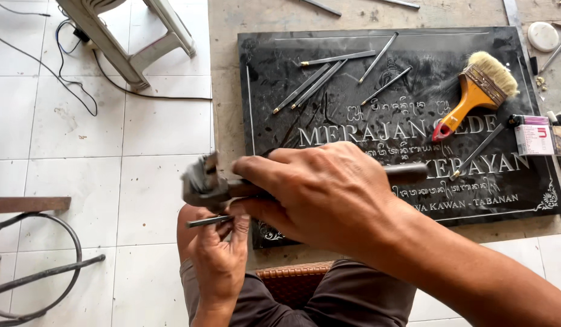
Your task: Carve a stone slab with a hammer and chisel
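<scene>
From the head camera, looking down: my right hand sits in the middle of the frame, fingers wrapped tight around the wooden handle of a hammer. The hammer's metal head points to the left and is blurred; the handle's far end sticks out to the right past my knuckles, over the slab.

Just below the hammer head, at lower centre-left, my left hand pinches a thin steel chisel between thumb and fingers. The chisel lies nearly level, its tip pointing left, close under the hammer head; I cannot tell whether they touch.

Behind my hands lies a dark engraved stone slab on the table, filling the upper right of the frame. On its upper part lie several loose chisels, scattered at angles. Further right on the slab rests a paintbrush with an orange handle and pale bristles. A small box sits at the slab's right edge.

At the upper left, a white plastic chair stands on the tiled floor, with black cables trailing near it.
</scene>
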